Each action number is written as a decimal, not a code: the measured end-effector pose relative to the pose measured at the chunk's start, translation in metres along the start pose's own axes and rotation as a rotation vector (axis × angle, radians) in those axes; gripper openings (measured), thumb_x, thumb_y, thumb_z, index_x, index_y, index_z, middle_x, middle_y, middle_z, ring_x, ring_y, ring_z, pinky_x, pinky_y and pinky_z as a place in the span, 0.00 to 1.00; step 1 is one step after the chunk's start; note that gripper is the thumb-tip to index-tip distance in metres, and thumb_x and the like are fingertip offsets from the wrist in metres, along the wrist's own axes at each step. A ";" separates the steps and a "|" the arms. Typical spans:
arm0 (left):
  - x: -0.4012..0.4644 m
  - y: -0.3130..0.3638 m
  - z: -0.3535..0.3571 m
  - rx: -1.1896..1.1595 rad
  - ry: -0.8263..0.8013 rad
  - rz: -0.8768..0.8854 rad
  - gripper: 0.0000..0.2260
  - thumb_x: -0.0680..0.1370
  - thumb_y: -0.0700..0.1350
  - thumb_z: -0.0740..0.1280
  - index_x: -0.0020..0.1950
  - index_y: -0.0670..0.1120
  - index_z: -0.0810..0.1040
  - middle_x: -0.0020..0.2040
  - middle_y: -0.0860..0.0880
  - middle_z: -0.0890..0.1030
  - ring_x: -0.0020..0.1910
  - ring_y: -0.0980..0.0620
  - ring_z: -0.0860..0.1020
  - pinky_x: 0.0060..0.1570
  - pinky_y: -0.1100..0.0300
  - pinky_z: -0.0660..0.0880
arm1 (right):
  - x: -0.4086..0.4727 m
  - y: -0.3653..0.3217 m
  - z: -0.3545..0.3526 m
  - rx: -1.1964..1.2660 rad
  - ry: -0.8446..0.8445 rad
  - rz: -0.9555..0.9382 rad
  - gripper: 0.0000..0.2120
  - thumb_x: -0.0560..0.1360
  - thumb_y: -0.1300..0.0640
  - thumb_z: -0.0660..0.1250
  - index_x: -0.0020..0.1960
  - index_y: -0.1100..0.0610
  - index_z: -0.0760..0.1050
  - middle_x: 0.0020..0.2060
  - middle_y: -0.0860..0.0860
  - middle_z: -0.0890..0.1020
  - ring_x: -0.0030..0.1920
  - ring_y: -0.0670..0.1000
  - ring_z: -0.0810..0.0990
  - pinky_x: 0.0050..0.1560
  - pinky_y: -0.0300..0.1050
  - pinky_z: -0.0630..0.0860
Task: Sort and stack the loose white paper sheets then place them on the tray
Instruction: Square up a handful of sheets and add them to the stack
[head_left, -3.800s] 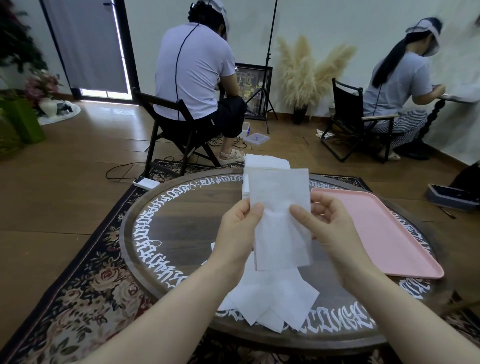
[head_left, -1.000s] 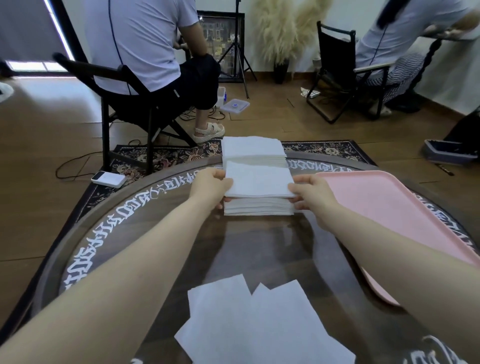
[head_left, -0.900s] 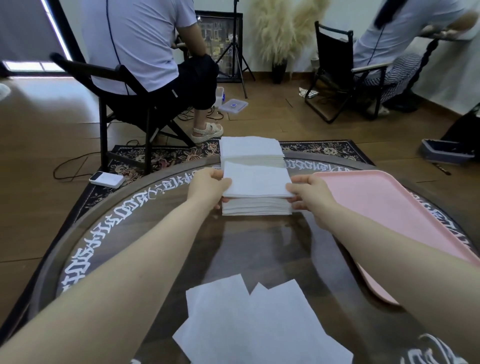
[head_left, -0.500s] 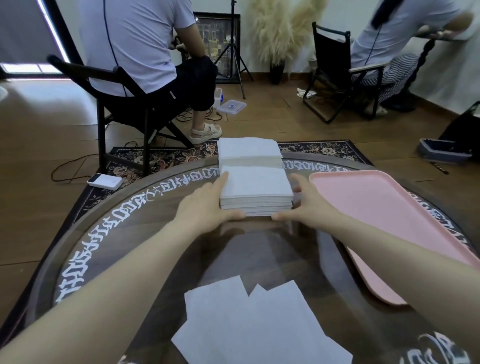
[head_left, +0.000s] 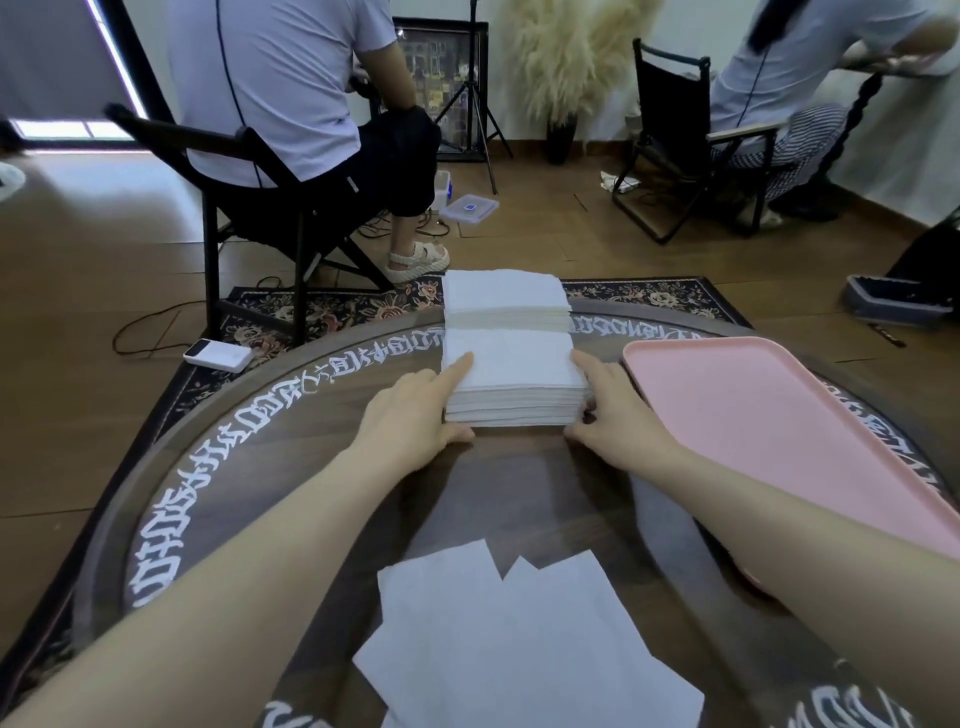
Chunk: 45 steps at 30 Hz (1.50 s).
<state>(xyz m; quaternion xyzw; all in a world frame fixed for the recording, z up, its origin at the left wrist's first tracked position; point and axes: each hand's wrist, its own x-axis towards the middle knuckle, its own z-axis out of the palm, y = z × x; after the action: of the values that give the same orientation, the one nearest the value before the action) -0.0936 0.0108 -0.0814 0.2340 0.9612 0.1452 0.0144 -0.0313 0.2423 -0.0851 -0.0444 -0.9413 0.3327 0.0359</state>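
Note:
A thick stack of white paper sheets stands on the round dark table, with a second white stack right behind it. My left hand presses flat against the near stack's left side, thumb along the front bottom edge. My right hand presses its right side the same way. Several loose white sheets lie overlapping near the table's front edge. The empty pink tray lies on the table's right part.
Beyond the table a person sits on a black folding chair, back turned. A second person sits at the far right on another chair. A white power bank lies on the rug at the left.
A second ago both hands were laying a sheet on top of the near stack. They have since dropped to the stack's sides and now press it square.

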 end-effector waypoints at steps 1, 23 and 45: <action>-0.006 0.002 -0.006 -0.021 -0.008 -0.022 0.40 0.75 0.59 0.69 0.80 0.59 0.48 0.60 0.47 0.73 0.63 0.45 0.71 0.56 0.50 0.71 | -0.006 -0.001 -0.004 0.019 0.006 0.018 0.40 0.70 0.65 0.72 0.76 0.51 0.60 0.66 0.55 0.68 0.66 0.54 0.69 0.66 0.52 0.71; -0.236 0.066 -0.001 0.204 -0.471 -0.117 0.40 0.77 0.70 0.55 0.81 0.54 0.42 0.81 0.46 0.38 0.80 0.45 0.40 0.77 0.43 0.49 | -0.178 -0.041 -0.028 0.271 -0.482 0.510 0.16 0.72 0.49 0.75 0.50 0.61 0.80 0.43 0.57 0.82 0.43 0.54 0.77 0.45 0.47 0.70; -0.226 0.061 0.018 -0.260 -0.083 -0.401 0.25 0.72 0.59 0.71 0.62 0.48 0.70 0.80 0.46 0.56 0.80 0.49 0.48 0.77 0.50 0.46 | -0.174 -0.050 -0.011 0.456 -0.428 0.626 0.13 0.72 0.59 0.76 0.53 0.64 0.80 0.38 0.55 0.87 0.36 0.53 0.85 0.32 0.44 0.81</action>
<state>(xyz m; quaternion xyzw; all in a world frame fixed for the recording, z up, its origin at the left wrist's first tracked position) 0.1361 -0.0354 -0.0906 0.0406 0.9603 0.2520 0.1123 0.1399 0.1918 -0.0522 -0.2486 -0.7713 0.5283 -0.2533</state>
